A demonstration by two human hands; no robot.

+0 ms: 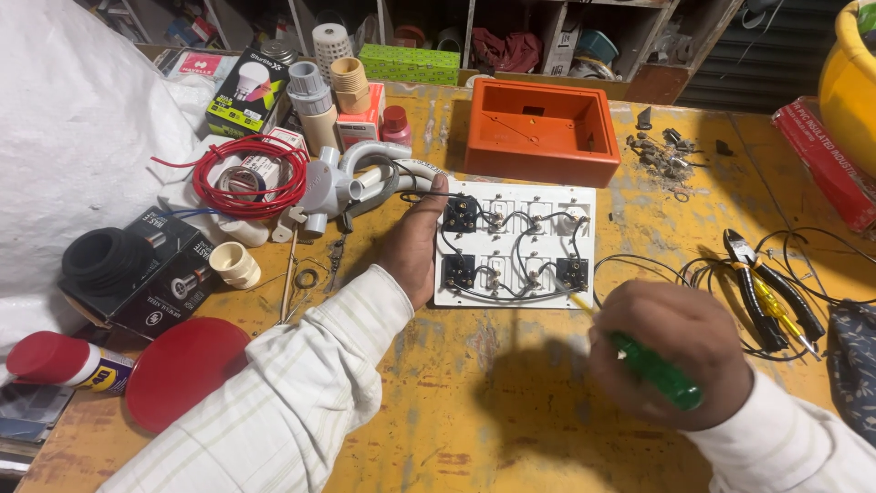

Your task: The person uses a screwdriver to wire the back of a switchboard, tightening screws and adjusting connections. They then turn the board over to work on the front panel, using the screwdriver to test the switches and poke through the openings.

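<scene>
Left hand (418,251) pressed flat on white switch plate (516,245)'s left edge, right hand (671,351) gripping green screwdriver (652,368) at its lower right; possible tip slip onto wiring.

Switch plate (514,245), under the left hand (415,246): white, black sockets, black wiring.
Screwdriver (652,367), in the right hand (671,351): green handle, yellow neck.
Sleeves (301,402): white, faint check.
Box (542,132), beyond the left hand: orange.
Wire coil (248,175), left of the left hand: red.
Pliers (762,288), right of the right hand: black handles.
Table (493,402): worn yellow.
</scene>
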